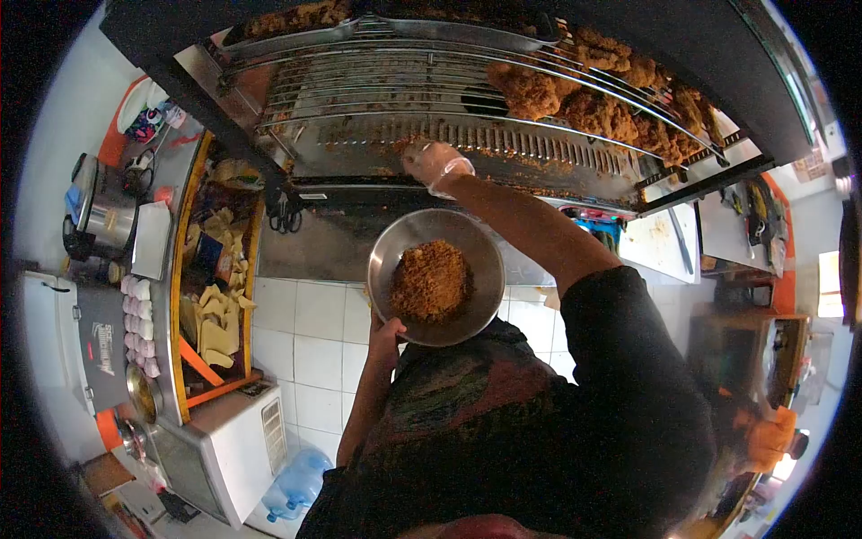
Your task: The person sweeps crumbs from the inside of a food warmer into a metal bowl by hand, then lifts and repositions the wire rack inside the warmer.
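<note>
My left hand (388, 340) grips the near rim of a steel mixing bowl (486, 269), held in front of my body. Reddish-brown crumbs (431, 280) are heaped inside it. Beyond the bowl, my right hand (435, 167), in a clear plastic glove, reaches into the bottom of a display warmer. Its fingers look curled together over the crumb-strewn metal floor (359, 160); whatever they hold is hidden. Pieces of fried chicken (530, 92) lie on the wire rack (377, 76) above, mostly on the right side.
The warmer's dark front rail (359, 190) runs below my right wrist. Scissors (285, 214) hang at its left. Left of me stands a yellow-framed case (184, 269) with paper pieces. A cutting board with a knife (680, 241) lies right. A blue water jug (298, 483) is on the floor.
</note>
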A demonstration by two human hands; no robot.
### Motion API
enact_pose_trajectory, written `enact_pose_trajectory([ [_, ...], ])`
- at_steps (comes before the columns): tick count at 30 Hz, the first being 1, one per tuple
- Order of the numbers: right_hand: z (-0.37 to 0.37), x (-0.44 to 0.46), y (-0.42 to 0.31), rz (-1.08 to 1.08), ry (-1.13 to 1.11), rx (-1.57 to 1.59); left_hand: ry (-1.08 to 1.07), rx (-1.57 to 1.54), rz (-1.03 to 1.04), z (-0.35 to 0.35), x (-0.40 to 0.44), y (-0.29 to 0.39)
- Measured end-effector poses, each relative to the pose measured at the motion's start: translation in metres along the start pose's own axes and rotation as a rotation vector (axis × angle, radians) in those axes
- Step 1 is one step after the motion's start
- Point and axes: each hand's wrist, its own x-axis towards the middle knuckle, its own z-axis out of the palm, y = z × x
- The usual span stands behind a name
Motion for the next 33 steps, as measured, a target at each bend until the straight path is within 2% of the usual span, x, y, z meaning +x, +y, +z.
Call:
enact_pose_trajectory([
  [3, -0.006, -0.008, -0.006, 0.091, 0.030, 0.085, 0.009, -0.040, -0.024, 0.008, -0.016, 0.015],
  [5, -0.008, -0.026, -0.004, 0.174, 0.173, 0.745, -0.004, 0.075, 0.065, 0.011, -0.010, 0.005],
  [6, -0.022, -0.036, -0.009, 0.149, 0.285, 0.795, -0.010, 0.109, 0.100, 0.014, -0.003, 0.003],
  [7, 0.027, -0.031, -0.012, 0.019, 0.411, 1.086, 0.002, 0.045, 0.037, 0.015, 0.003, 0.004],
  [9, 0.043, -0.061, -0.039, 0.036, 0.310, 1.233, 0.022, -0.014, -0.045, 0.027, -0.006, 0.013],
  [10, 0.001, -0.092, -0.059, 0.173, 0.100, 1.066, 0.041, 0.067, 0.050, 0.049, -0.019, 0.035],
  [11, 0.020, -0.103, -0.066, 0.176, 0.099, 1.068, 0.059, 0.149, 0.145, 0.062, -0.026, 0.046],
  [12, 0.049, -0.110, -0.070, -0.072, 0.088, 0.858, 0.061, 0.152, 0.141, 0.064, -0.026, 0.044],
  [14, 0.049, -0.119, -0.071, -0.313, 0.085, 0.643, 0.084, 0.014, 0.049, 0.062, -0.018, 0.038],
  [16, -0.006, -0.131, -0.068, -0.083, 0.076, 0.765, 0.000, 0.027, 0.132, 0.036, 0.005, 0.008],
  [17, -0.010, -0.128, -0.063, -0.085, 0.079, 0.767, -0.041, 0.033, 0.172, 0.029, 0.008, 0.002],
  [19, -0.020, -0.105, -0.039, -0.122, 0.480, 0.919, -0.074, 0.086, 0.185, 0.022, 0.011, -0.003],
  [21, 0.000, -0.047, -0.003, -0.173, 0.614, 0.943, -0.061, 0.140, 0.170, 0.018, 0.014, -0.005],
  [22, 0.006, -0.020, 0.013, -0.194, 0.662, 0.951, 0.004, 0.031, 0.066, 0.016, 0.016, -0.010],
  [24, -0.005, 0.014, 0.031, 0.069, 0.191, 0.997, 0.020, 0.069, 0.085, 0.005, 0.022, -0.024],
  [25, -0.013, 0.020, 0.027, 0.048, 0.208, 0.992, -0.005, 0.179, 0.172, -0.002, 0.024, -0.033],
  [26, -0.018, 0.021, 0.018, -0.076, 0.219, 0.543, -0.018, 0.247, 0.237, -0.006, 0.025, -0.039],
  [27, -0.022, 0.022, 0.009, -0.185, 0.223, 0.093, -0.020, 0.200, 0.211, -0.004, 0.027, -0.037],
  [28, -0.027, 0.026, 0.003, -0.199, 0.235, 0.089, -0.020, 0.153, 0.185, 0.004, 0.026, -0.030],
  [31, -0.033, 0.028, -0.011, -0.323, 0.016, 0.542, -0.036, 0.146, 0.291, 0.025, 0.008, -0.016],
  [33, -0.011, 0.037, -0.001, -0.369, 0.051, 0.612, -0.006, 0.171, 0.245, 0.021, 0.006, -0.019],
])
